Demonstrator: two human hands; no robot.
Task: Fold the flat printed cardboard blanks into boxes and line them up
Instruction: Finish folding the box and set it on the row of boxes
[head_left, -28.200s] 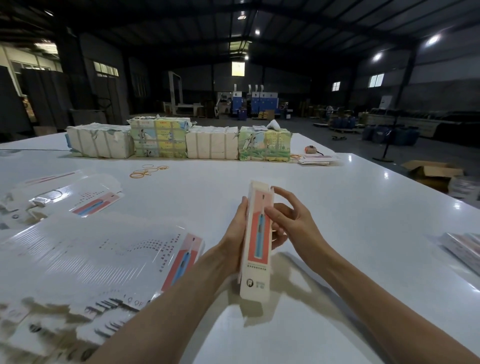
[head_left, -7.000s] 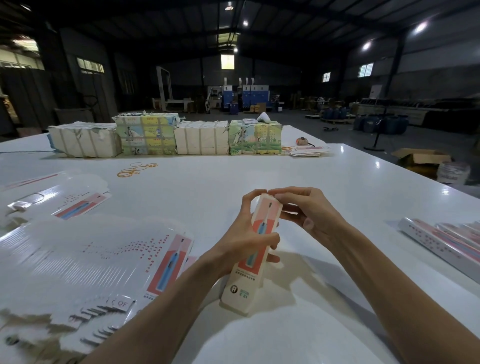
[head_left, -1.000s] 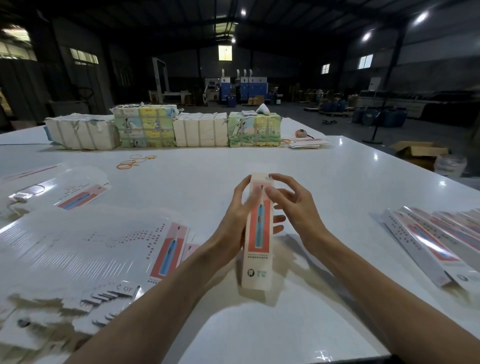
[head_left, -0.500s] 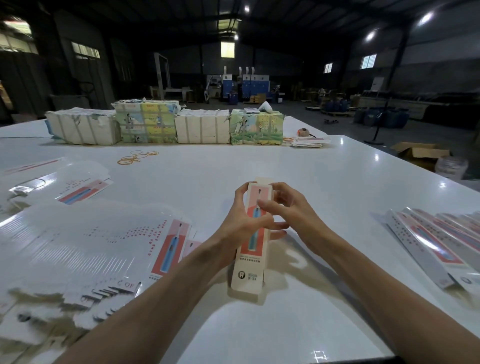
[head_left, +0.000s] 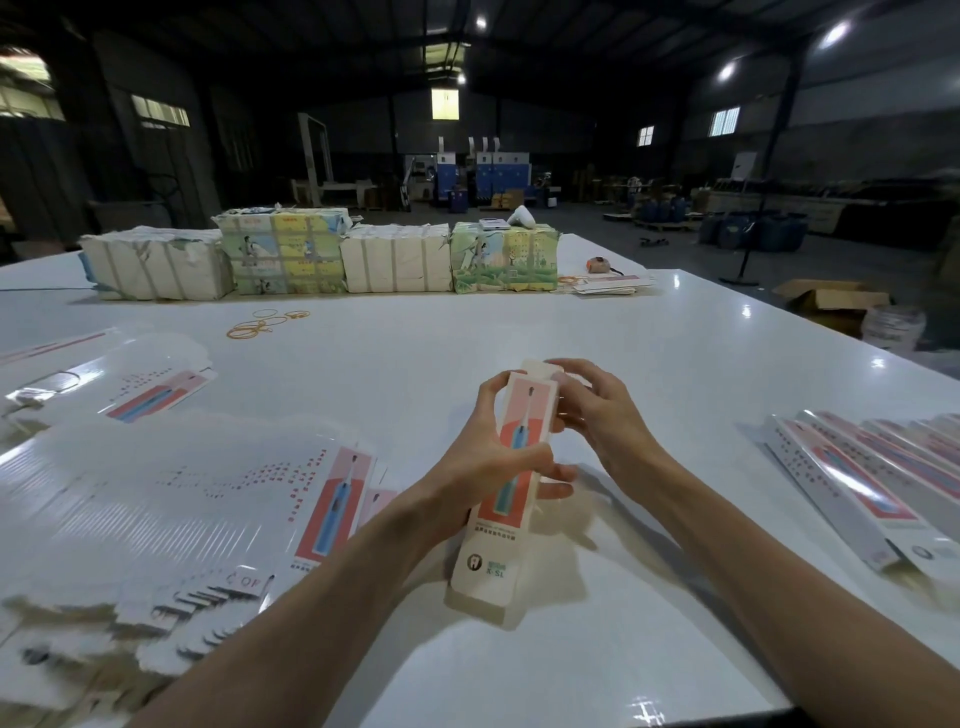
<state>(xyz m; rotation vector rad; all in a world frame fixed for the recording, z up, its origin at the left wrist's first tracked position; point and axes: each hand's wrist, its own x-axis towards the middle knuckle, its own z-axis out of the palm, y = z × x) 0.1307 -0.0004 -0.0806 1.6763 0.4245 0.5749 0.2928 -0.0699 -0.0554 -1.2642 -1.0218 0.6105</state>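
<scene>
At my left a fanned heap of flat blanks (head_left: 156, 499) covers the desk (head_left: 519, 322) out to its near left edge. Bare white top runs from there up to some rubber bands (head_left: 260, 325) and a row of wrapped bundles (head_left: 395, 257) along the far edge. In the middle my left grip (head_left: 488, 467) wraps the box (head_left: 501, 525) round its waist, thumb across the printed face, fingers curled behind. The box is long and narrow, cream, with a pink panel and a blue toothbrush printed on it, leaning away from me. Whether its lower end touches the desk I cannot tell. My right grip (head_left: 597, 415) pinches its top end at the flap. Right of that lies open top, then finished boxes (head_left: 857, 478) side by side near the right edge.
</scene>
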